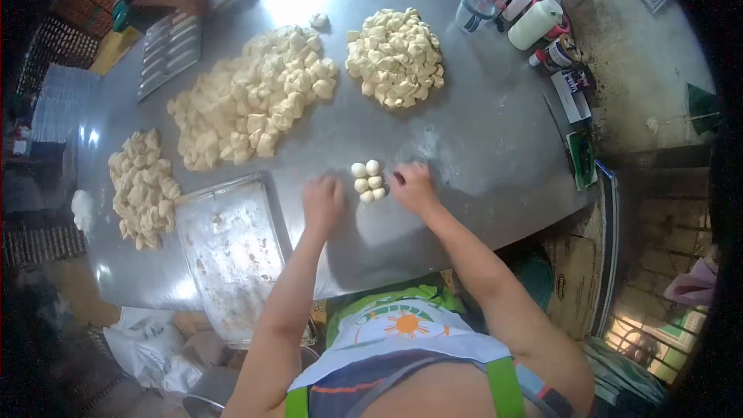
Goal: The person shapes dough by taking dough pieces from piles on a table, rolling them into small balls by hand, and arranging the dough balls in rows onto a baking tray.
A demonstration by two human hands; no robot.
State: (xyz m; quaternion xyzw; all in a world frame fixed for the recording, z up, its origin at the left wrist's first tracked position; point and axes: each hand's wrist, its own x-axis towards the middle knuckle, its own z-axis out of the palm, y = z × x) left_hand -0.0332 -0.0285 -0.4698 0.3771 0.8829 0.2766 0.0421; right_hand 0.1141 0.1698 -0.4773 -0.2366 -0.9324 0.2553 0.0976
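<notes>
Balls [369,181] lie between our curled left hand [323,198] and nearer right hand [415,186], rows running away; we can't tell if either holds anything.

Looks out from the person's head, facing forward and steeply down over a shiny grey metal surface [495,155]. Sits close above a white-and-green printed cloth apron [408,327], framing both bare hands [323,201] mid-view within a wide, curved, dark-cornered field.

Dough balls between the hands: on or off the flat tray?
Off: the dough balls rest on the metal table, apart from the tray.
</notes>
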